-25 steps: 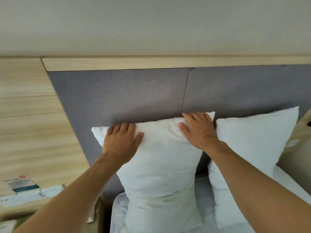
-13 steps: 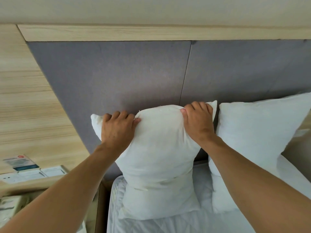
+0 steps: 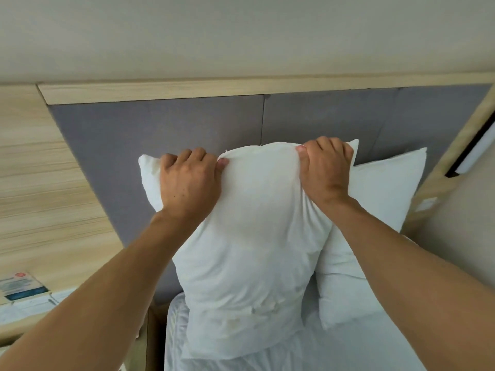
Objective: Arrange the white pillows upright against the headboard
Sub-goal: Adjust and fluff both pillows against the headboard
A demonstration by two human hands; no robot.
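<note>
The near pillow (image 3: pixel 249 236) stands upright on the bed (image 3: pixel 348 352) at the headboard (image 3: pixel 160 129) edge, its top bunched between the left hand (image 3: pixel 188 182) and right hand (image 3: pixel 325 170), both clenched on the cover. Once released, the squeezed filling could slump forward or lean onto the second pillow (image 3: pixel 380 199) just beside it. Around them — wood-grain wall panelling (image 3: pixel 34 183), a wall lamp (image 3: pixel 471 153) at the right, leaflets (image 3: pixel 24 287) on the bedside shelf.

Two white pillows (image 3: pixel 251 236) upright against headboard (image 3: pixel 160 135)
</note>
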